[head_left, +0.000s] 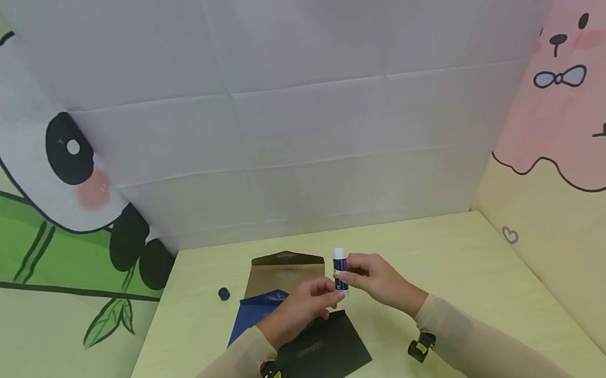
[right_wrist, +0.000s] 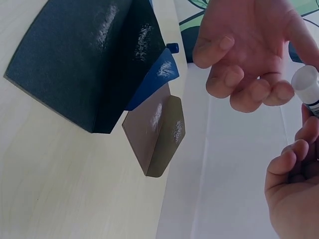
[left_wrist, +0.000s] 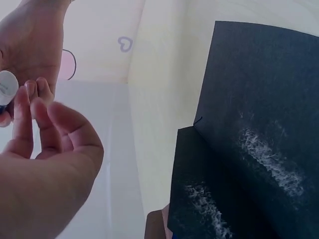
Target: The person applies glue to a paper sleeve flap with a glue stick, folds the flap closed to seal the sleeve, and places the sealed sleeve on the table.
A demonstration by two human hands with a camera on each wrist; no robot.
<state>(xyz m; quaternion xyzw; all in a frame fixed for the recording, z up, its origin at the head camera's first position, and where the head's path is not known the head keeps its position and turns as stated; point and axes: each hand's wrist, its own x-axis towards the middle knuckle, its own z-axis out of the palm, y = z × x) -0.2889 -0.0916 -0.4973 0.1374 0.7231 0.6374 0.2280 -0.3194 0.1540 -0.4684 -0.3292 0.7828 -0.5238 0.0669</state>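
Observation:
A blue-and-white glue stick [head_left: 339,264] stands upright above the table, its white end at the top. My right hand [head_left: 382,280] grips its middle between thumb and fingers. My left hand [head_left: 304,307] pinches its lower end, whose hollow white base [right_wrist: 305,82] shows in the right wrist view. Beneath the left hand lies a black envelope [head_left: 316,357] with its flap raised and white glue smears [left_wrist: 269,162] on it. A blue envelope [head_left: 251,312] and a brown envelope [head_left: 283,276] lie behind it, partly covered, their open flaps also smeared white.
The dark blue glue cap [head_left: 224,293] sits on the pale yellow table [head_left: 414,245], left of the envelopes. White sheeting [head_left: 303,123] hangs behind the table. Side panels carry a panda drawing [head_left: 34,162] and a pink animal drawing [head_left: 569,114].

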